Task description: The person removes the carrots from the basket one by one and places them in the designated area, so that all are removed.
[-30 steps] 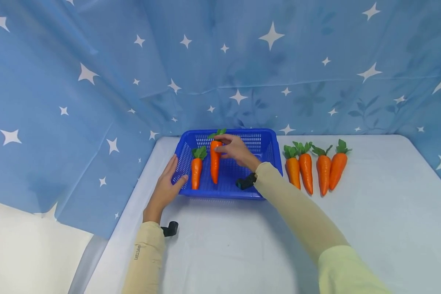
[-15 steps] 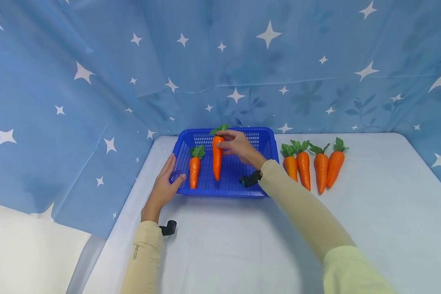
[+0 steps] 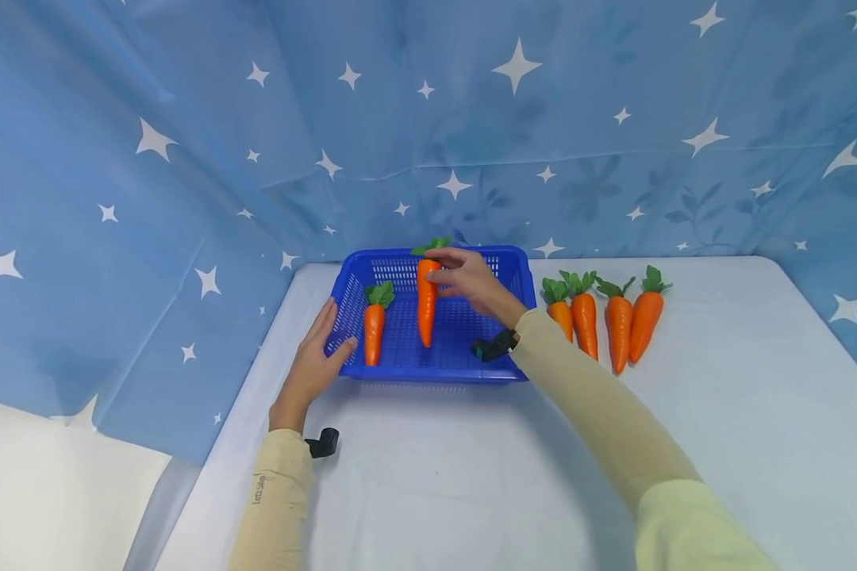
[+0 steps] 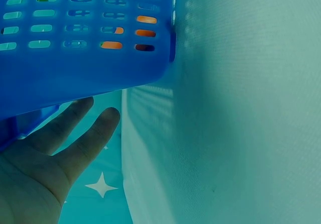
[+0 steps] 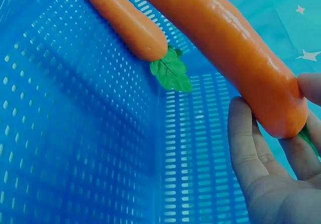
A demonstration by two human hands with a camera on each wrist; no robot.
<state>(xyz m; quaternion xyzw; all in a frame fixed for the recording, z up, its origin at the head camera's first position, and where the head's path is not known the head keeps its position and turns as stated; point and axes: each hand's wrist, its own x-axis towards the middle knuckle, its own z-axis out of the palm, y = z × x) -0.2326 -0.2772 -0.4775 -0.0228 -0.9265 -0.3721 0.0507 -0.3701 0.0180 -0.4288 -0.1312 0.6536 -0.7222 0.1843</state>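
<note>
While the right hand (image 3: 471, 284) pinched the glossy orange toy carrot with green fabric leaves (image 3: 426, 305) near its thick top, the tip hung down over the floor of the blue perforated plastic basket (image 3: 503, 262); contact with the floor couldn't be made out. Judged light, rigid, smooth and a bit slippery; best grip looked like the wide shoulder just under the leaves, where thumb and fingers (image 5: 244, 133) already sat. Left hand (image 3: 314, 361) lay flat, fingers straight, against the basket's left wall, holding nothing. A second, shorter orange toy carrot (image 3: 374, 329) lay in the basket beside it. Four more orange toy carrots (image 3: 603, 313) sat in a row right of the basket, on the pale tablecloth (image 3: 471, 476). Right thumb mostly cut off in the wrist view; left wrist view showed only basket wall.
</note>
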